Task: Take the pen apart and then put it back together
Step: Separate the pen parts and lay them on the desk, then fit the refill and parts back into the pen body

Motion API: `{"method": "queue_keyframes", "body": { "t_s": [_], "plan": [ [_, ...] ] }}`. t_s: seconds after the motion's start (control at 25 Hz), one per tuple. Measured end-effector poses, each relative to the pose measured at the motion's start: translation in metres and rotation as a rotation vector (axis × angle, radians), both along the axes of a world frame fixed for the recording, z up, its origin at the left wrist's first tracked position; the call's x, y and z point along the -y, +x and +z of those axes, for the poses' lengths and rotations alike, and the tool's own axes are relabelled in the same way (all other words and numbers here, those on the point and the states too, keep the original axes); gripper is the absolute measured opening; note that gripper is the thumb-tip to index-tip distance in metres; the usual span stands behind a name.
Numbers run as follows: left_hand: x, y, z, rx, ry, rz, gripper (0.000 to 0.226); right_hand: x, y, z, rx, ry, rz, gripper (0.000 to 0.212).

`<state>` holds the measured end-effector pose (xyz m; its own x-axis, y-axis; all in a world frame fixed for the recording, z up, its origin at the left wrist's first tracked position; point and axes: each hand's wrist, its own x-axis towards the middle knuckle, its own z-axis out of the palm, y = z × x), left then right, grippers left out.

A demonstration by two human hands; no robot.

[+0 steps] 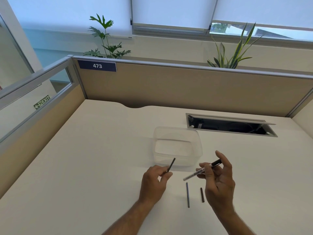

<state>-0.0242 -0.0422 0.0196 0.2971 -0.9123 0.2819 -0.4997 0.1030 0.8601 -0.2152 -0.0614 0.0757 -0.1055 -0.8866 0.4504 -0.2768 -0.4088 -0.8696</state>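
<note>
Two hands grip parts: left hand (155, 181) pinches a thin dark rod (171, 165); right hand (218, 180) clasps the white pen barrel (196, 173), two loose dark sticks (188, 195) lying below it.

Two bare forearms enter from bottom edge. No sleeves in view; arms uncovered to frame edge. Fine dark hair along both forearms. Left hand (155, 181): no ring, no watch, no band at wrist, no glove. Right hand (220, 182): likewise no ring, watch, band or glove; palm side partly toward camera, creases visible. Nails short where visible, details blurred. No markings or tattoos seen on either arm. Rest of body out of view.
</note>
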Motion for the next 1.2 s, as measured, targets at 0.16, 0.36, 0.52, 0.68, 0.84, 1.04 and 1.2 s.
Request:
{"method": "queue_keyframes", "body": {
  "t_s": [0.16, 0.36, 0.52, 0.68, 0.84, 1.04, 1.2],
  "plan": [
    [0.031, 0.01, 0.031, 0.096, -0.048, 0.057, 0.016, -0.009, -0.003, -0.012, 0.021, 0.081, -0.001, 0.048],
    [0.074, 0.02, 0.057, 0.666, 0.066, -0.01, 0.015, -0.015, -0.003, -0.019, 0.041, 0.132, 0.019, 0.049],
    [0.095, 0.019, 0.06, 0.952, 0.198, -0.061, 0.022, -0.013, -0.002, -0.021, 0.028, 0.135, 0.019, 0.058],
    [0.1, 0.015, 0.051, 0.908, 0.256, -0.054, 0.025, -0.012, -0.002, -0.019, 0.049, 0.148, 0.006, 0.059],
    [0.088, 0.016, 0.049, 0.658, 0.093, -0.054, 0.022, -0.008, -0.003, -0.011, 0.084, 0.158, -0.005, 0.056],
    [0.057, 0.011, 0.056, -0.059, 0.065, -0.152, 0.022, 0.002, -0.001, 0.01, 0.496, 0.318, -0.007, 0.043],
    [0.023, -0.001, 0.051, -0.286, 0.16, -0.276, 0.037, 0.008, 0.008, 0.024, 1.056, 0.647, 0.009, 0.023]
  ]
}}
